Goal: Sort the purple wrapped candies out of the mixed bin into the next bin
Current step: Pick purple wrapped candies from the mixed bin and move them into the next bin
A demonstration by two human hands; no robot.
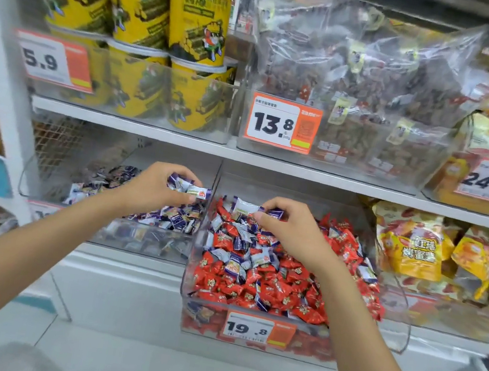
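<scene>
A clear mixed bin (184, 305) holds red wrapped candies (296, 271) with purple wrapped candies (239, 244) scattered among them. To its left stands a clear bin (143, 241) holding only purple candies (179, 218). My left hand (155, 186) hovers over the left bin's right side, shut on several purple candies (191, 187). My right hand (291, 225) is over the back of the mixed bin, fingers pinched on purple candies (249, 208).
A price tag (257, 330) reading 19.8 is on the mixed bin's front. Yellow snack bags (414, 246) lie to the right. The shelf above carries yellow tubs (197, 15) and clear bags of snacks (368, 76). White floor is below.
</scene>
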